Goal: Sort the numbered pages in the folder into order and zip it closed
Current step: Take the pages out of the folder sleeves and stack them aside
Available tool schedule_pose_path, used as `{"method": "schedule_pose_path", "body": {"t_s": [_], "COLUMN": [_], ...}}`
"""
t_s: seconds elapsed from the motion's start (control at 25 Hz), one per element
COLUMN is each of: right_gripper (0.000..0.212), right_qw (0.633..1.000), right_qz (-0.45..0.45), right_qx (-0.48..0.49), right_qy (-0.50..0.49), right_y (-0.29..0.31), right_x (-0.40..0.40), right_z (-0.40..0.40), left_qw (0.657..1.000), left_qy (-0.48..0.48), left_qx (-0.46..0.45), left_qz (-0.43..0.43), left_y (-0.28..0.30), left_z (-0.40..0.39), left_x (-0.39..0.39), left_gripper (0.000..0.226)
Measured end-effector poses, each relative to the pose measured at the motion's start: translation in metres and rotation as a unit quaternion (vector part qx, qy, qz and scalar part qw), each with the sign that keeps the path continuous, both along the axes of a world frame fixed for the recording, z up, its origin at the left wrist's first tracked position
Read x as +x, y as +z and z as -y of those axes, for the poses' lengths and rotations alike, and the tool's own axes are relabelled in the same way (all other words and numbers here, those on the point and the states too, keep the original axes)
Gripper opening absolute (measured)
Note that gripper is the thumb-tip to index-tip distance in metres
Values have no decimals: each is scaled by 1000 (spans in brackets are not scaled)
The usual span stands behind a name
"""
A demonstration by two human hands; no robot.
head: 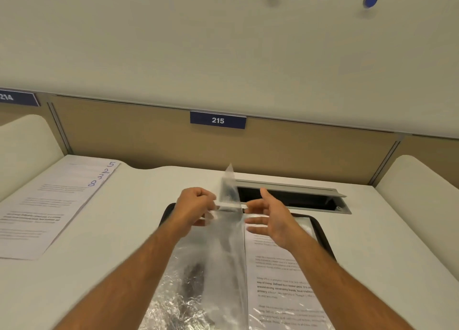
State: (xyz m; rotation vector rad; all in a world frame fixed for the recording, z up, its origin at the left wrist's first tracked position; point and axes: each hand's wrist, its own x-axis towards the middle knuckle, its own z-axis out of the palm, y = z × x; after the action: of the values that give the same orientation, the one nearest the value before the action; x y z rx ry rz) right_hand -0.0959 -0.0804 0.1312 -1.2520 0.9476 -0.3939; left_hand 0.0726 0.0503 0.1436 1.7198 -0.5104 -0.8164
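Folder [323,233]: black zip type, lying open on the table [129,230] directly in front, dark rim showing at far left and far right corners; zip not yet run.

Sleeve [229,230]: clear plastic pocket standing up on edge from the folder's middle, top corner lifted toward the wall, blurred in motion; crinkled and glossy lower down.

Left hand [192,205]: fingers curled in a pinch grip on the sleeve's upper edge, holding it upright.

Right hand [269,216]: fingers spread and relaxed, holding nothing, poised just right of the raised sleeve above the printed page [283,280].

Printed page: lying flat in the folder's right half, text facing up; its number hidden or out of sight.

Loose pages [49,205]: fanned stack at far left of the table, well apart from the folder; handwritten numbers 5, 2, 3, 8 legible at staggered top corners, clearly not in sequence.

Handling, as judged: sleeve thin, limp and slick, likely to flop or slide if held by one corner alone; best taken at the top edge near the open mouth, with the second hand steadying the face. Paper light and easily creased; best lifted by an edge rather than dragged.

Progress, as judged: sorting stage under way, pages split between folder and stack.

Backdrop: desk divider bearing plate 215 [218,120], open cable hatch [293,198] just behind the folder.
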Motion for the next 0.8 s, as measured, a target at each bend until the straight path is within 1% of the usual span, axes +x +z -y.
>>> {"method": "schedule_pose_path", "body": {"t_s": [0.04,0.08,0.12,0.16,0.2,0.28,0.36,0.4,0.48,0.56,0.64,0.68,0.76,0.8], "right_gripper": [51,43,36,31,31,44,60,67,73,72,64,60,52,48], "right_qw": [993,970,935,903,881,840,792,778,767,754,739,733,725,728], "right_qz": [-71,-153,-224,-270,-300,-366,-432,-450,-468,-481,-487,-489,-489,-480], "right_qx": [-90,-190,-276,-333,-365,-398,-424,-430,-429,-439,-458,-468,-483,-487], "right_qy": [-13,-16,-7,2,13,45,81,87,90,90,78,67,53,54], "right_y": [-11,-27,-43,-60,-77,-104,-121,-127,-135,-137,-132,-128,-119,-116], "right_x": [-6,-16,-27,-39,-51,-74,-89,-94,-102,-106,-105,-102,-93,-87], "right_z": [4,11,16,21,26,34,38,39,41,42,44,47,57,63], "left_qw": [1000,999,998,996,994,984,967,959,949,933,900,873,809,790], "left_qy": [7,14,22,30,37,46,36,28,14,-2,-16,-26,-67,-91], "left_qx": [15,31,50,72,94,144,203,226,252,278,315,335,360,346], "left_qz": [2,8,19,33,48,91,150,170,188,228,302,353,460,498], "left_y": [-5,-13,-23,-35,-48,-74,-95,-103,-114,-118,-113,-109,-101,-99], "left_z": [-7,-15,-21,-27,-32,-38,-42,-43,-45,-45,-40,-36,-19,-8], "left_x": [13,25,36,46,54,64,70,70,69,65,61,59,54,50], "left_gripper": [17,15,15,16,19,26,37,44,55,54,55,58,62,64]}}
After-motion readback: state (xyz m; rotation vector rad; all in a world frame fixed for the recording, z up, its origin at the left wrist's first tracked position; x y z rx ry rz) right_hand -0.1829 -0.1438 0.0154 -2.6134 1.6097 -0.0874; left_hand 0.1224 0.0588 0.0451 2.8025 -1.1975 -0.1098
